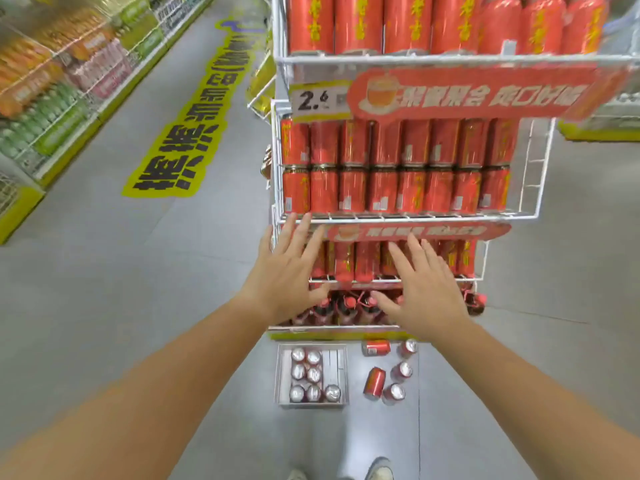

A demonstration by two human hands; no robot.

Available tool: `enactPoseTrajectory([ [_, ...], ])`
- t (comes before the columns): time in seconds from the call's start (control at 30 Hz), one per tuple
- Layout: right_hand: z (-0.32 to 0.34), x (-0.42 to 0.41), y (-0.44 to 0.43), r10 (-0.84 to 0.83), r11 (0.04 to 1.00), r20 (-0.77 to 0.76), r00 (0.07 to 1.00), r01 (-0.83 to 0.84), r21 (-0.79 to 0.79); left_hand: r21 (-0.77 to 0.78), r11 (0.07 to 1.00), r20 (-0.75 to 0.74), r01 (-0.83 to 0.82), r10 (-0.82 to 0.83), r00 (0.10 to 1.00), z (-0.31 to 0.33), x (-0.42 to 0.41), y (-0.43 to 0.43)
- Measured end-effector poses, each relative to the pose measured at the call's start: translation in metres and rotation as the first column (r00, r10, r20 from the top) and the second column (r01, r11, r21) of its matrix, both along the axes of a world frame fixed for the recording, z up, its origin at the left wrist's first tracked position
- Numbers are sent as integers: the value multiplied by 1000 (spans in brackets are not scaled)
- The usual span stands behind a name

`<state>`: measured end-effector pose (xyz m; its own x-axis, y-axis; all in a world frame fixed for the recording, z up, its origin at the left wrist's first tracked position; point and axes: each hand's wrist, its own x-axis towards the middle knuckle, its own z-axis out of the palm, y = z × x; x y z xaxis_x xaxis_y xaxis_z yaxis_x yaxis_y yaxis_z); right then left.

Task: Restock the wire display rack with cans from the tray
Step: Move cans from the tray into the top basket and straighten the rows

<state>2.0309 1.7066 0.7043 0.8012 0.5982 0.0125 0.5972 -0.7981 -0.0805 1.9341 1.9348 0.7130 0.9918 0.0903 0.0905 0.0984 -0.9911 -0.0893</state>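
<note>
Both hands, left hand (284,271) and right hand (427,289), grip open with fingers spread and holding nothing, reach toward the wire display rack (533,188) at 12 o'clock, while the tray (337,363) of remaining red cans (313,374) lies on the floor at 6 o'clock, loose cans (375,382) beside it, presumably awaiting shelving.

- Packed tight with red cans, the wire rack (408,216)'s middle shelf: no gap between cans.
- Open grey floor (138,289) left of the rack.
- Half-empty tray (311,375) on the floor; loose cans (388,372) scattered just beside it.
</note>
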Motion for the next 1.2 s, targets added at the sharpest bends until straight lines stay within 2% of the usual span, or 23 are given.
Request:
enactPoseTrajectory([
  [0.2,-163,-12,-3,53,990,-181,982,-75,-118,-24,998,-184,-55,50,982,-168,-32,-7],
  [0.3,-246,-20,-2,67,976,-265,962,-118,-181,-57,995,-223,-78,64,973,-252,-47,-6],
  [0.47,-385,-34,4,81,972,-360,929,-153,-178,-63,990,-326,-125,98,940,-391,-71,0],
  [0.6,-490,-40,13,60,965,-492,868,-178,-195,-95,977,-385,-188,139,913,-501,-84,3],
  [0.8,-614,-43,43,45,972,-548,835,-163,-168,-151,931,-528,-332,208,823,-631,-83,12],
  [0.87,-646,-42,56,26,975,-584,812,-150,-166,-187,892,-592,-411,231,772,-666,-79,18],
  [1.03,-709,-50,79,-84,981,-671,737,-58,-187,-311,729,-711,-610,247,659,-732,-72,27],
  [1.13,-730,-55,90,-168,979,-728,665,25,-204,-370,632,-723,-681,265,638,-755,-69,25],
  [1.2,-741,-58,96,-191,979,-770,609,61,-194,-422,535,-718,-732,295,630,-766,-68,24],
])
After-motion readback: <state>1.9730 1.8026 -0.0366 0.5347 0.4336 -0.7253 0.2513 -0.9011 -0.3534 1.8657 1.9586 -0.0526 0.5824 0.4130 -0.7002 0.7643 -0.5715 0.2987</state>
